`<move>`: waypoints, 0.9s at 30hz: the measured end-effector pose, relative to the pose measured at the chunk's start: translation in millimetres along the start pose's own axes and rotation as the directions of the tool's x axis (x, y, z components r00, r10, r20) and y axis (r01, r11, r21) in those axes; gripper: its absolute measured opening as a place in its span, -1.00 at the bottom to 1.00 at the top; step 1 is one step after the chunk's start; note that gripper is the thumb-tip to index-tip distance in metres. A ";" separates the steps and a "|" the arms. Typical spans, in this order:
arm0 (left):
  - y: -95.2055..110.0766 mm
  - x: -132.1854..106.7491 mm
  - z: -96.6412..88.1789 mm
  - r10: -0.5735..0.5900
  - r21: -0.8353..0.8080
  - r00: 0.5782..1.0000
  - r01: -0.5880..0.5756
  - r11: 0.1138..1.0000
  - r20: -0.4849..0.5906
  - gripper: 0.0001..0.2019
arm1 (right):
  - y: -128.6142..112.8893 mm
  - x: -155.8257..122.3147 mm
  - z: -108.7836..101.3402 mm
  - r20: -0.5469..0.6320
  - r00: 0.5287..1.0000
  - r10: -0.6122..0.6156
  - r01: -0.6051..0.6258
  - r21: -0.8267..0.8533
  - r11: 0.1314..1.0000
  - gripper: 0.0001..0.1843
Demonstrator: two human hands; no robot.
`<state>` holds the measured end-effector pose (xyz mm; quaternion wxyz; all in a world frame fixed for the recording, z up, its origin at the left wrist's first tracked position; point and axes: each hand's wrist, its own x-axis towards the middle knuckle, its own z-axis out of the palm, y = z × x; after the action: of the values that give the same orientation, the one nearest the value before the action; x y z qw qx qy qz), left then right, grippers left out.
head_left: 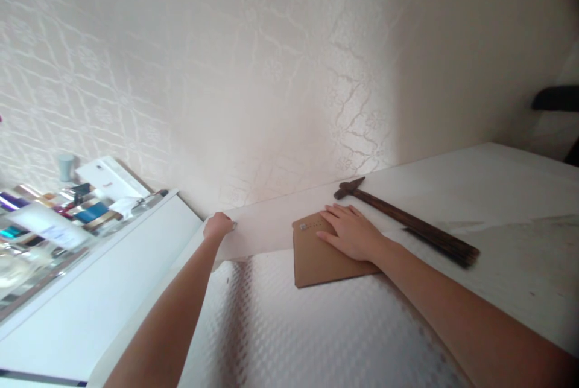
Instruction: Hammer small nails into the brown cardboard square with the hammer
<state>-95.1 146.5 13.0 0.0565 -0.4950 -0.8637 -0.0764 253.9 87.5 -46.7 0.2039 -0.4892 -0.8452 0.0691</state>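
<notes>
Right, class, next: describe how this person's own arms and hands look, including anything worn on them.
The left arm and right arm are slender, with no sleeve, watch, bracelet or marking to be seen. The left hand and right hand wear no gloves. No ring shows on the right; the left's fingers are too hidden to tell.

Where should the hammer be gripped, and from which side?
Probably by the dark handle, near its free end, coming from the person's right, palm down: it is long and slim, lies flat, and points away from the wall, with the head nearest it. The right hand, on the cardboard, is nearer.
</notes>
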 end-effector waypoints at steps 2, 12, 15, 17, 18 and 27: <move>8.4 -6.6 -5.5 -0.057 -0.013 0.998 0.057 0.998 0.005 -0.79 | 0.3 0.1 0.1 0.002 1.000 0.000 0.000 -0.006 1.000 -0.33; 113.2 -110.3 -12.2 0.498 -0.568 0.851 -0.495 0.658 -0.165 -0.82 | 1.8 -0.4 -0.9 0.008 1.000 -0.004 0.004 0.001 1.000 -0.33; 127.9 -132.7 4.2 0.532 -0.653 0.835 -0.482 0.584 -0.140 -0.83 | 3.5 -0.3 -0.3 0.000 1.000 -0.026 0.026 -0.009 1.000 -0.34; 129.6 -138.9 13.8 0.557 -0.666 0.824 -0.471 0.578 -0.100 -0.83 | 4.2 -0.2 -0.1 0.004 1.000 -0.030 0.031 -0.016 0.999 -0.34; 129.1 -139.9 17.3 0.564 -0.669 0.821 -0.467 0.578 -0.086 -0.82 | 4.4 -0.1 0.0 0.006 1.000 -0.030 0.030 -0.018 0.999 -0.33; 122.4 -139.2 21.3 0.555 -0.736 0.831 -0.400 0.546 -0.040 -0.87 | 6.3 0.1 1.2 -0.004 1.000 -0.022 0.022 -0.016 1.000 -0.32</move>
<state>80.3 93.6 -22.7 -0.2089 -0.6983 -0.5948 -0.3391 258.4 90.9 -49.7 0.2027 -0.4817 -0.8505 0.0592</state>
